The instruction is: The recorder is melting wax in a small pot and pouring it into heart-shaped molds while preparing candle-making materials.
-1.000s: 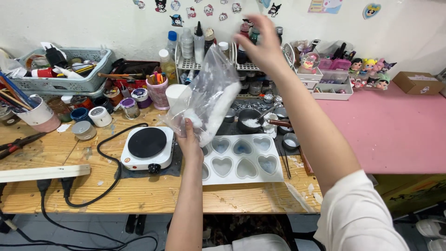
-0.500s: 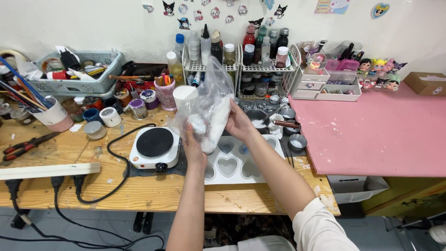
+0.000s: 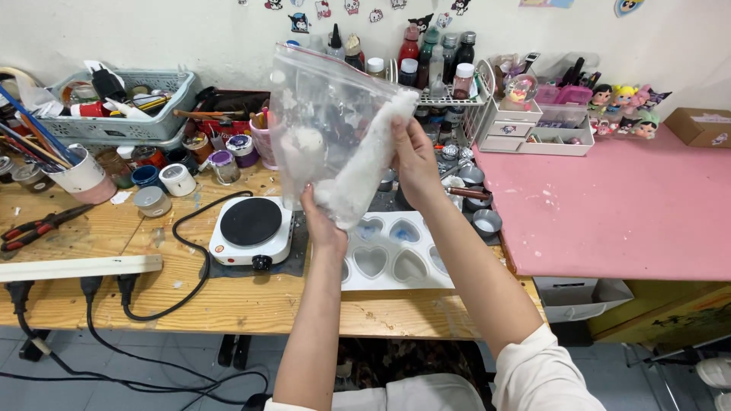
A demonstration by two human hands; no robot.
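A clear plastic bag [image 3: 327, 122] with white powder or flakes inside is held up over the wooden bench. My left hand [image 3: 320, 217] grips its lower corner from below. My right hand [image 3: 415, 156] holds its right side, where the white material is heaped. Under the bag lies a white mould tray [image 3: 396, 255] with heart-shaped cavities. A small white electric hotplate [image 3: 250, 228] with a black top sits left of the tray.
A grey basket [image 3: 114, 125] of tools, jars and paint pots [image 3: 180, 180] crowd the bench's back left. Wire racks of bottles [image 3: 438, 57] stand against the wall. Small metal pots [image 3: 486, 222] lie behind the tray. A pink table [image 3: 617, 205] adjoins on the right.
My right hand came down from the bottle rack to the bag's side. Both hands then raised the bag higher and spread it upright.
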